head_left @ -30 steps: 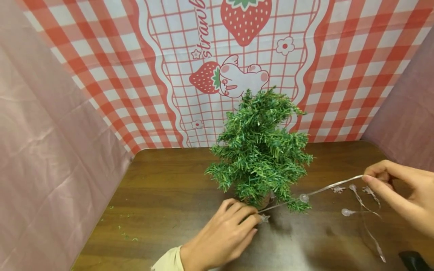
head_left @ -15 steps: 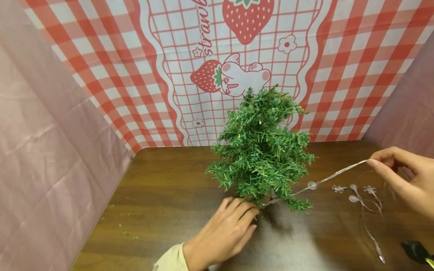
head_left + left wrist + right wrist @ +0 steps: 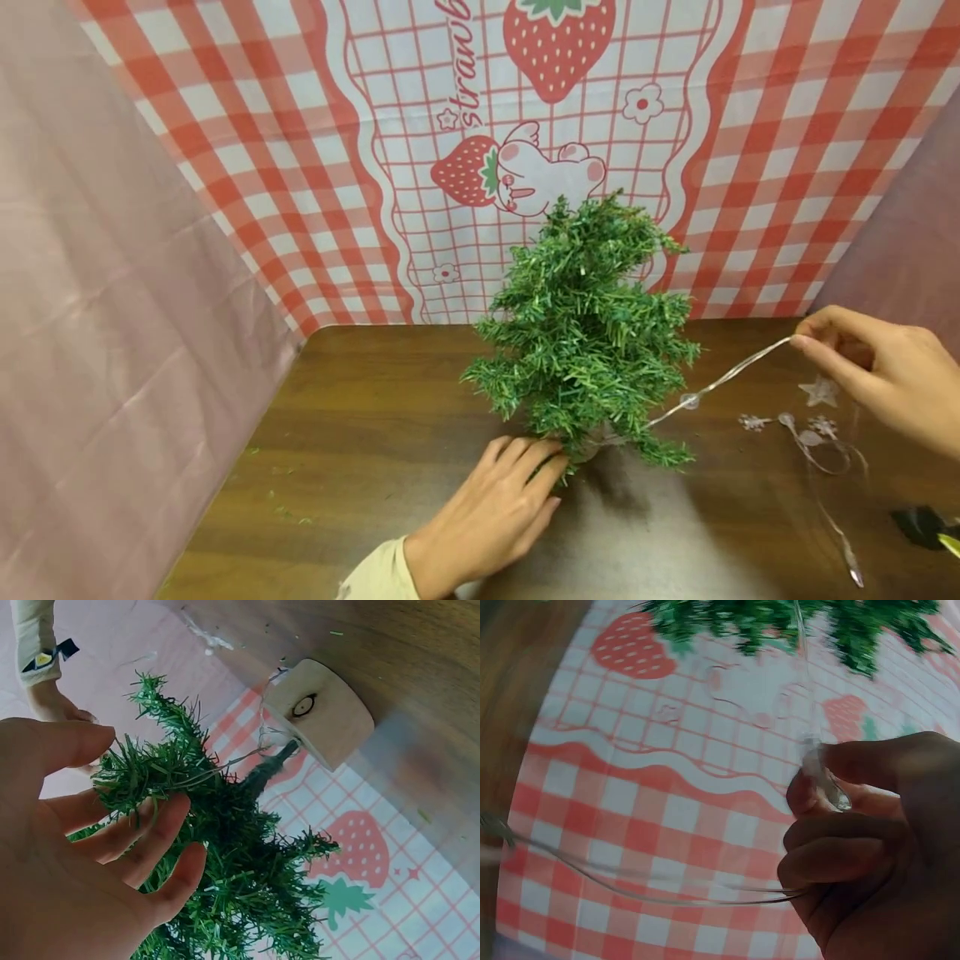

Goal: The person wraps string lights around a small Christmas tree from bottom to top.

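Note:
A small green artificial Christmas tree (image 3: 585, 333) stands on the table; the left wrist view shows its wooden base (image 3: 330, 712). At the tree's lower front, my left hand (image 3: 487, 508) has its thumb and fingers curled about a low branch (image 3: 142, 776). A thin clear wire runs from that branch to the trunk. Off to the right, my right hand (image 3: 885, 371) pinches the string lights (image 3: 750, 362) between thumb and forefinger, drawn up in a slant from the tree's foot. A round bulb (image 3: 689, 402) sits along this stretch. More wire trails from under my right fingers.
Loose snowflake lights (image 3: 753, 422), a star light (image 3: 820, 390) and a wire end with a clear tip (image 3: 855, 575) are at the right. A black object (image 3: 918, 527) is at the right edge. Green needle scraps (image 3: 281, 510) dot the left tabletop. A strawberry-print cloth (image 3: 360, 167) hangs behind.
My right hand has risen, lifting the wire into a steeper slant. The star light beside my left fingers has gone from there, and a star now shows below my right hand. My left hand stays at the tree.

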The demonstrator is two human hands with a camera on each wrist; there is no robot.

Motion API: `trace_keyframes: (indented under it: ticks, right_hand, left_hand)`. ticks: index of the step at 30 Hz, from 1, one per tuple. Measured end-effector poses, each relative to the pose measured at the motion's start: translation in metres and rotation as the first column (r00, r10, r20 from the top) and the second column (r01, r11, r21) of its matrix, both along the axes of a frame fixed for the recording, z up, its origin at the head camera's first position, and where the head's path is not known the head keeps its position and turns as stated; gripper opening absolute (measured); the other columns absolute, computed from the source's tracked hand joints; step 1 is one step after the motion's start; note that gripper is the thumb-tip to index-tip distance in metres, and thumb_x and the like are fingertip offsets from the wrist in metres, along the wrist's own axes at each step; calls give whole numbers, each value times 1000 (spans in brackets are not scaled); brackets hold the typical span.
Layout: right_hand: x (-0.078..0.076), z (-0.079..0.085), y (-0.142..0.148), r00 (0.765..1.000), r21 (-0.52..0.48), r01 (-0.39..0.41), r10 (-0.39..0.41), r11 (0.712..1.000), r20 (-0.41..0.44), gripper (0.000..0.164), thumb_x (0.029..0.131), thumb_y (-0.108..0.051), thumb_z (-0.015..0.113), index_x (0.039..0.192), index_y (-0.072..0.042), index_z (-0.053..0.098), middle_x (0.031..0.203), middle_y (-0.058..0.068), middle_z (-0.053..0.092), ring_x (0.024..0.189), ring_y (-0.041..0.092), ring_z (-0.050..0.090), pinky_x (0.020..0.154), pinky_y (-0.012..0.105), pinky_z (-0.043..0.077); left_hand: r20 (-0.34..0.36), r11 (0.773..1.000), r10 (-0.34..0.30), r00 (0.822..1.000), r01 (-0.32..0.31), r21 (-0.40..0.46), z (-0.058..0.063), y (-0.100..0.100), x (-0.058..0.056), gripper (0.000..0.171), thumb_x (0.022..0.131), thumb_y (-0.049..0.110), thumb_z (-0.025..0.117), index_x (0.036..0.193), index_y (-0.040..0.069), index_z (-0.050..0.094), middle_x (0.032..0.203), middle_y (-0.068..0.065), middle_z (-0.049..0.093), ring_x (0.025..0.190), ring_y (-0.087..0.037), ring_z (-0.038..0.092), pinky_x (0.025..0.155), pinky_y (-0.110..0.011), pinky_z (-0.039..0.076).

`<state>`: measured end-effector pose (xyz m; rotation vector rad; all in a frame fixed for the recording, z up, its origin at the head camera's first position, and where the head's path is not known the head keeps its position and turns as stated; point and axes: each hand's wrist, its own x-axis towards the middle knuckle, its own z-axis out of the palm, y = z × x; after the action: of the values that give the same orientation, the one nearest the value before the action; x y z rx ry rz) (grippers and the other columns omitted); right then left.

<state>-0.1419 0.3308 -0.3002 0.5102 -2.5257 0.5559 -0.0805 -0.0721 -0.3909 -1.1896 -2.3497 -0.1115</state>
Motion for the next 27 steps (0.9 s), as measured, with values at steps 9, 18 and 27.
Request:
trace_keyframes:
  ticks: [9,18,27]
  right_hand:
    - [-38,6,-1,999,231,-55,53,971,14,13,87,-12,76,82,-17,65,64,-13,49,52,1,34,51,25,32]
    - [-61,0,-7,996,201,-86,85,976,15,26,83,-12,79,74,-21,57,59,-12,46,50,2,34,51,26,29]
    - [-76,-3,-10,989,183,-140,127,973,82,13,87,-7,73,83,-17,66,66,-11,53,56,2,43,53,26,36]
  left_hand:
    - [36,1000,30,999,-30,-7,-6,-7,4,47,91,31,69,133,13,57,136,-6,53,112,-21,54,94,-39,47]
    - [62,1000,28,998,-28,10,-3,-13,6,46,94,30,67,135,15,54,135,-7,53,111,-21,54,91,-38,49]
    - [52,997,-19,998,15,81,6,-26,5,38,96,25,64,131,12,57,133,-8,55,111,-21,56,90,-36,49]
